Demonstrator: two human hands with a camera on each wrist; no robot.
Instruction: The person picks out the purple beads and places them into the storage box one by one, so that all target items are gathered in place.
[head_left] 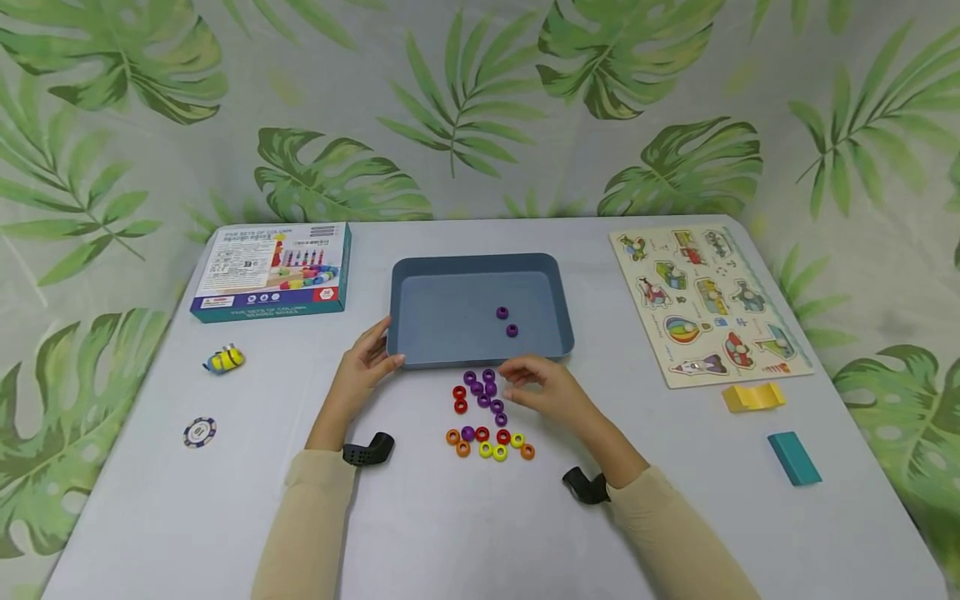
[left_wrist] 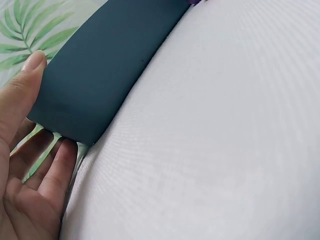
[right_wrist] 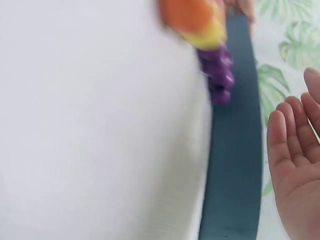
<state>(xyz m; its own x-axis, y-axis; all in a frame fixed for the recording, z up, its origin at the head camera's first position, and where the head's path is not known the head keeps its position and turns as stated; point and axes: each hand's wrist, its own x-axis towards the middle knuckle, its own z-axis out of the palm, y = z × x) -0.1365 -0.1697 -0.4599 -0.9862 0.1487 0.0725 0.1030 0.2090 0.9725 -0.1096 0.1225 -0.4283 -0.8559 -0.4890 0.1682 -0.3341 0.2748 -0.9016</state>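
Note:
A blue-grey tray lies on the table with two purple beads inside its right half. My left hand holds the tray's front left corner, thumb at the front wall and fingers against the left side; the left wrist view shows the thumb at the rim. Over the tray's front edge hovers my right hand, with nothing seen between its fingers. Its fingers look loosely extended in the right wrist view. Just left of it, several purple beads lie loose before the tray.
Red, orange and yellow beads lie nearer the front. At left are a boxed bead set, a striped bee-like toy and a poker chip. At right are a picture puzzle board, a yellow block and a teal block.

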